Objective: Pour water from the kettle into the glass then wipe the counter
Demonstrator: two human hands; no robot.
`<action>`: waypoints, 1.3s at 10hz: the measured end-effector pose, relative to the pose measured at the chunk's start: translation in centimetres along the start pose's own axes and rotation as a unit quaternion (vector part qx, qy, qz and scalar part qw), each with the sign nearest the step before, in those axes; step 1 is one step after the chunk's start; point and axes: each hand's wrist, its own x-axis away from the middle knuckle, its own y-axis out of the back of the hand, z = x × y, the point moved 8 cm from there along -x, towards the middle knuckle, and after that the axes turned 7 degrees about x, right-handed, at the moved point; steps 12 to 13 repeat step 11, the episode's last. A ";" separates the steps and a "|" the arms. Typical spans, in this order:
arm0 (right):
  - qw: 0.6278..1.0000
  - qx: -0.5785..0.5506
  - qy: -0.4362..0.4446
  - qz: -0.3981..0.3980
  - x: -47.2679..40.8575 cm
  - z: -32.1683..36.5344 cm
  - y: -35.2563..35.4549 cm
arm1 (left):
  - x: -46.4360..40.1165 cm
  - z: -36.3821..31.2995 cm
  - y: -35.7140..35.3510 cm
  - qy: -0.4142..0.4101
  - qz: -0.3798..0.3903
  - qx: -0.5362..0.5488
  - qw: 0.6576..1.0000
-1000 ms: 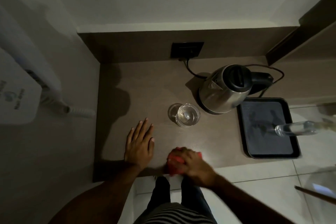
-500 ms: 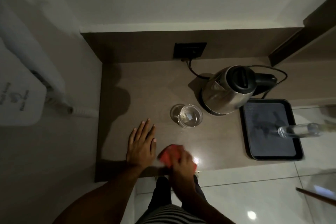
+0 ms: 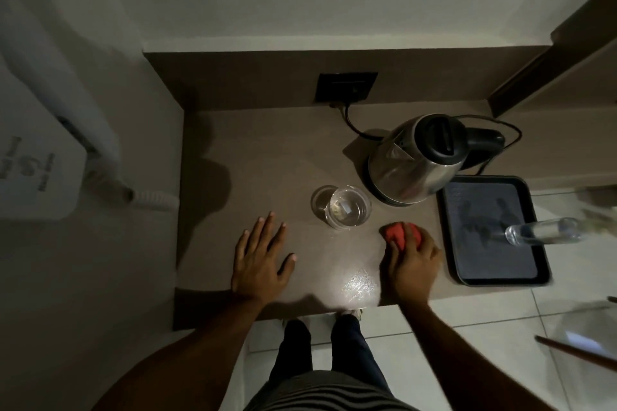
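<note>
Head view, looking down on a brown table [image 3: 267, 150] set in a wall corner. Kettle [image 3: 417, 160]: steel, black lid, upright near the back right, cord running to a dark wall socket [image 3: 346, 87]. Glass [image 3: 349, 212]: clear, holding water, mid-table just front-left of the kettle, apart from both hands. Red cloth [image 3: 399, 234]: bunched, on the table between glass and black tray [image 3: 494, 279]. Right hand [image 3: 414, 260]: fingers curled over the cloth, pressing it down. Left hand [image 3: 262, 260]: flat, palm down, fingers spread and holding nothing, near the front edge. Clear bottle [image 3: 541, 231]: on the tray, at the right edge. Wet sheen [image 3: 359, 285]: front edge, between the hands.
</note>
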 end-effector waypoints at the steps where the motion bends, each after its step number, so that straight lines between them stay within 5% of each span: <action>1: 0.995 -0.049 -0.091 0.006 4.2 2.5 -1.4 | 0.0 0.2 -0.2 0.001 -0.001 0.010 1.000; 2: 0.994 -0.017 0.097 0.045 10.0 6.4 -3.2 | 0.2 0.2 -0.3 0.005 0.000 0.023 1.000; 3: 0.926 0.024 0.341 0.161 15.5 7.6 -4.3 | 0.1 0.1 -0.2 0.003 -0.001 0.028 1.000; 5: 0.885 -0.083 0.429 0.159 11.2 2.3 1.5 | 0.1 -0.1 0.2 0.003 -0.002 0.019 1.000; 6: 0.959 -0.114 0.248 0.075 3.9 -3.8 5.0 | 0.2 -0.2 0.2 0.003 -0.002 0.019 1.000; 7: 0.995 -0.083 0.063 0.007 -2.8 -9.7 7.5 | 0.3 -0.1 0.0 0.007 -0.003 0.011 1.000; 8: 0.997 -0.042 -0.028 0.060 -5.7 -12.7 6.1 | 0.1 0.2 -0.4 0.016 0.013 -0.003 1.000; 10: 0.986 0.047 -0.012 0.161 -5.9 -13.8 3.1 | -0.1 -0.1 -0.4 0.014 0.040 -0.022 0.999; 13: 0.988 0.030 -0.007 0.152 -5.7 -12.8 4.0 | 0.1 -0.9 0.1 0.009 0.033 -0.003 0.999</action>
